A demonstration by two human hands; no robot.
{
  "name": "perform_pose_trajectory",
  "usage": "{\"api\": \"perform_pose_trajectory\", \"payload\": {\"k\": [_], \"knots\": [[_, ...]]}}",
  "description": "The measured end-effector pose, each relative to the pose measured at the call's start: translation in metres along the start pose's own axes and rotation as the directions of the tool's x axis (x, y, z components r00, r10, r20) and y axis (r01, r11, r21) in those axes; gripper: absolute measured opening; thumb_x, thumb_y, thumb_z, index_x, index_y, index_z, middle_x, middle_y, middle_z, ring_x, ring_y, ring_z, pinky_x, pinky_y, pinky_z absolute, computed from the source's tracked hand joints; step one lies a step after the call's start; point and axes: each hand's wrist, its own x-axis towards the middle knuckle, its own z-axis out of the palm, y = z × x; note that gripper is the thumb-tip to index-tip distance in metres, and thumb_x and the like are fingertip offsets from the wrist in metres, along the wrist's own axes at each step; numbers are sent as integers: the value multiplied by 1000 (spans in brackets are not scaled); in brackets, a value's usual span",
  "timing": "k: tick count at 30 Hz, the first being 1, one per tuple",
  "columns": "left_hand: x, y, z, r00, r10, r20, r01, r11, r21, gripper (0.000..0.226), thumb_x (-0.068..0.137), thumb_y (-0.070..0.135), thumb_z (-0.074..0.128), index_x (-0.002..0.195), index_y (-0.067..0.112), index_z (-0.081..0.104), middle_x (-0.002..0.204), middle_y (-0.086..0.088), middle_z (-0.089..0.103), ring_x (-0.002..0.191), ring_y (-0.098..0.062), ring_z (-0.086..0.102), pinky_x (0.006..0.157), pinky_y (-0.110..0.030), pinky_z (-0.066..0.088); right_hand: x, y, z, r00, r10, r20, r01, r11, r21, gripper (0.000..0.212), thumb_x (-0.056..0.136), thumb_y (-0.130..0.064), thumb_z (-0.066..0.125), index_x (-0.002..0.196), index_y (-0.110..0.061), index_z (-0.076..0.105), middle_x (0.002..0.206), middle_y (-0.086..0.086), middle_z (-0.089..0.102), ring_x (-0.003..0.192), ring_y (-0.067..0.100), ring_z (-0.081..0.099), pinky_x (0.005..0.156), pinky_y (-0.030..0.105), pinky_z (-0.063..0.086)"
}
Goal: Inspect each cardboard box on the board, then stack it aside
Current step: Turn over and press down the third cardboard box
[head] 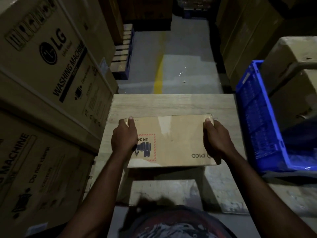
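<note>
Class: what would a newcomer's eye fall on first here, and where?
The cardboard box at centre, gripped at both ends by the left hand and right hand over the wooden board. Then the blue crate at right and the LG cartons stacked at left.

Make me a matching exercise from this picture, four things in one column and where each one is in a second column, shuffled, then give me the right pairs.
Things
1. cardboard box
2. blue crate
3. washing machine cartons
4. yellow line

Places
A. on the floor beyond the board
B. stacked at the left
C. gripped at its ends by the left hand and right hand
D. right of the board

Pairs: 1-C, 2-D, 3-B, 4-A
</note>
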Motion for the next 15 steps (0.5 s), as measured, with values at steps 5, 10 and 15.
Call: {"api": "perform_pose_trajectory", "payload": {"k": [5, 10, 15], "knots": [[-15, -2, -2, 997, -56, -51, 43, 974, -223, 66, 91, 74, 22, 113, 22, 57, 96, -1, 67, 88, -25, 66, 84, -46, 56, -7, 3, -13, 993, -110, -36, 110, 994, 2, 58, 102, -60, 30, 135, -14, 46, 122, 7, 60, 106, 26, 59, 93, 46, 49], [-19, -17, -5, 989, -138, -56, 112, 935, -338, 65, 73, 78, 30, 98, 29, 65, 93, 1, 70, 90, -24, 67, 87, -53, 55, -5, 4, -24, 980, -195, -34, 195, 981, 11, 48, 103, -56, 35, 121, -14, 50, 110, 0, 57, 97, 20, 58, 82, 40, 48], [-41, -36, -5, 991, -135, -12, 123, 934, -336, 59, 68, 63, 47, 115, 33, 67, 108, 5, 71, 99, -20, 66, 89, -48, 57, -16, 33, -22, 992, -120, -50, 123, 990, 74, 30, 98, -48, 47, 100, -19, 54, 97, 2, 64, 89, 23, 63, 76, 45, 55]]}}
